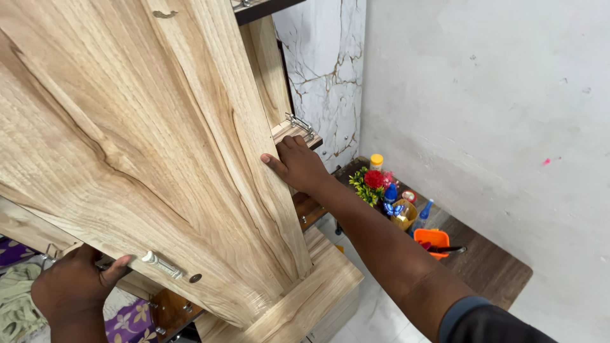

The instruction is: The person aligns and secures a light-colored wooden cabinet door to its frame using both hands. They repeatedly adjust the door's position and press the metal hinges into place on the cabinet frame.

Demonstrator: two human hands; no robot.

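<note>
Nearest, the left hand [76,279] is curled around the lower edge of a pale wooden door [140,146], beside its small metal handle [162,264]. Farther up, the right hand [297,164] lies flat, fingers together, on the door's hinge-side edge. Beyond, a dark shelf [489,270] carries an orange cup [432,240] and flowers [372,181].

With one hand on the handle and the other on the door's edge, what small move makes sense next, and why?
Probably swing the wooden door a little on its hinges: the left hand grips at the metal handle, while the right hand lies flat on the door's edge, steadying it.
</note>
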